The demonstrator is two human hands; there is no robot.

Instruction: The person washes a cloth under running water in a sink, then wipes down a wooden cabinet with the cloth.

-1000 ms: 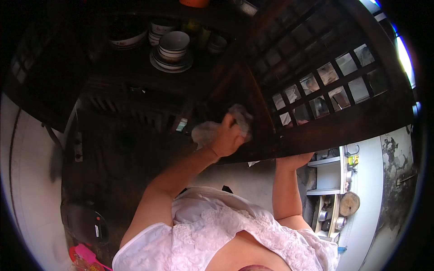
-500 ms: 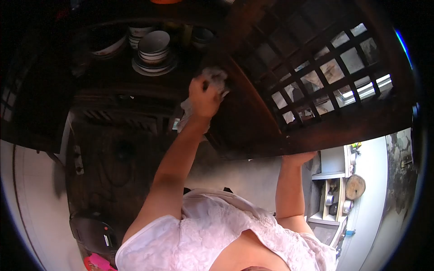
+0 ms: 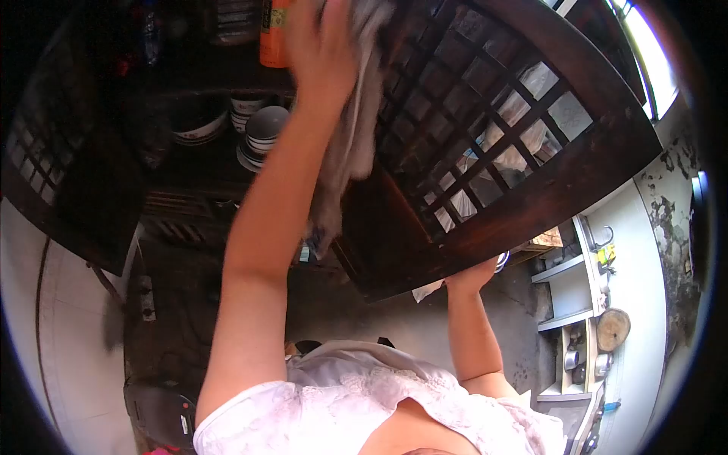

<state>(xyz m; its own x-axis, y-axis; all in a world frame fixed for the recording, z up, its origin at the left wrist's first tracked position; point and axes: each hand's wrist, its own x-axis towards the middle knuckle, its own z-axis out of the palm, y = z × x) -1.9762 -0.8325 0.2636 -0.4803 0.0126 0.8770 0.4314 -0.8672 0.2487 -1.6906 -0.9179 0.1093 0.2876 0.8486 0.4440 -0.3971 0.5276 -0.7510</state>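
A crumpled greyish cloth hangs from my left hand, which is raised and closed on it at the inner side of a dark wooden cabinet door with a lattice panel. The hand is slightly blurred, and its fingers are partly cut off by the top of the view. Just left of it stands an orange container on the upper shelf. My right hand is at the door's lower edge and holds it there, with the fingers hidden behind the wood.
Stacked bowls and more bowls stand on the cabinet shelf. A second lattice door hangs open at the left. At the right are a white shelf unit with pots and a round wooden board.
My left hand has moved up with the cloth, from the lower part of the door to the upper shelf's height. My view has tilted up, bringing the orange container further in. My right hand stays at the door edge.
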